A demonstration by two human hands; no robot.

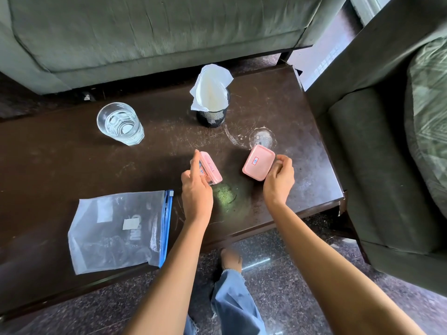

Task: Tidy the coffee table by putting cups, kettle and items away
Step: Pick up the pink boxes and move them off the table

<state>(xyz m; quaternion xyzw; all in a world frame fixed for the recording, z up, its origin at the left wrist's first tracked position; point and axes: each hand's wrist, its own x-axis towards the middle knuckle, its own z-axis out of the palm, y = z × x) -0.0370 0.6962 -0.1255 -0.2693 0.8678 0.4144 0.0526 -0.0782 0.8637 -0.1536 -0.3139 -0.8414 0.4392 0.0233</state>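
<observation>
Two pink boxes (211, 170) (258, 162), one glass (119, 124), one bag (116, 233)

Daylight enters from the far right, where a strip of floor (320, 60) is washed out to pale glare. The overall level is moderate and even, with only soft, faint shadows. The dark table (60, 153) carries a dull sheen, and its scratches catch light toward the right. The glass (119, 123) glints, and the plastic bag (113, 228) shows milky reflections. The centre is sharp. The far sofa (150, 32) looks slightly smeared, and the near foot (231, 258) is blurred. Wide-angle distortion bends the sofa and the armchair (387, 165) at the frame edges.
</observation>
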